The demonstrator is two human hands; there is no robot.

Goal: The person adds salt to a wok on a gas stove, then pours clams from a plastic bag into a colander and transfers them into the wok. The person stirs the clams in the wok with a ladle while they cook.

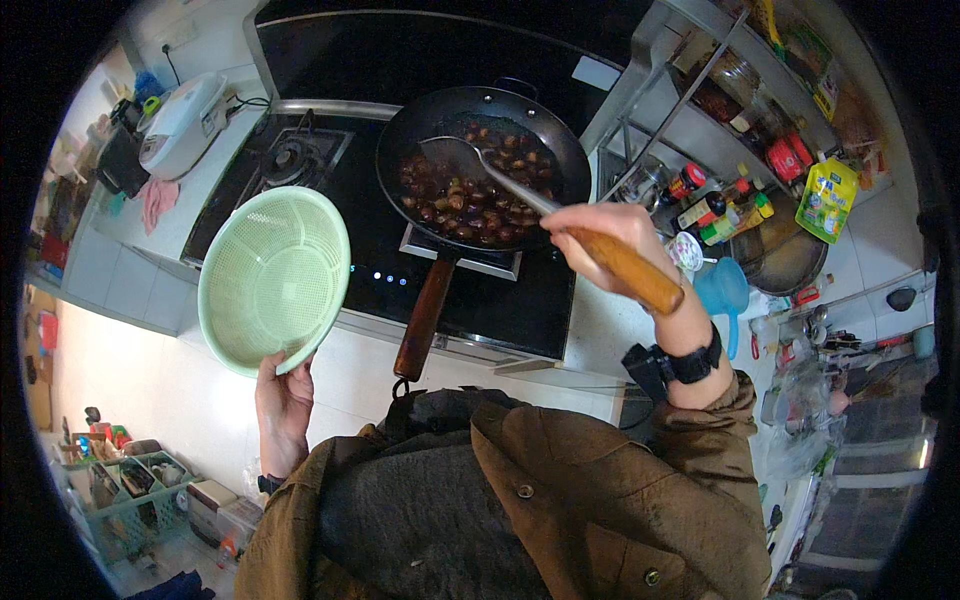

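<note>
My left hand (285,397) grips the lower rim of a pale green plastic colander (289,277), tilted so its inside faces me. Nothing lies in the colander, and it hangs in front of the stove's left side. In my right hand (619,244) is a metal spatula (517,191) with a thick wooden handle. Its blade reaches into a dark wok (394,161) on the right burner. Small brown chunks in dark sauce (457,202) fill the wok's bottom; what they are I cannot tell. The wok's wooden handle (426,322) points towards me.
Left of the black glass stove (480,307) is a second burner (289,157), then a white rice cooker (184,127) and a pink cloth (157,202). Sauce bottles (701,210), a blue plastic ladle (721,285) and a wide pan (784,247) crowd the right counter beneath a metal rack (682,97).
</note>
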